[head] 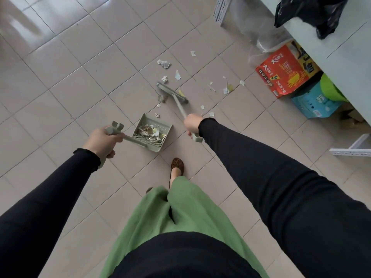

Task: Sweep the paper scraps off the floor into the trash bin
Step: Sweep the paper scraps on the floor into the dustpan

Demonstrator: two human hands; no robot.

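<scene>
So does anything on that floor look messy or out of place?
Yes: torn and crumpled paper scraps lie scattered over the tiles around the broom head. The dustpan already holds some. The red box lies tilted beside the counter.

Paper scraps (pixel 202 85) scattered on tile; more heaped in grey-green dustpan (pixel 153 132).
</scene>
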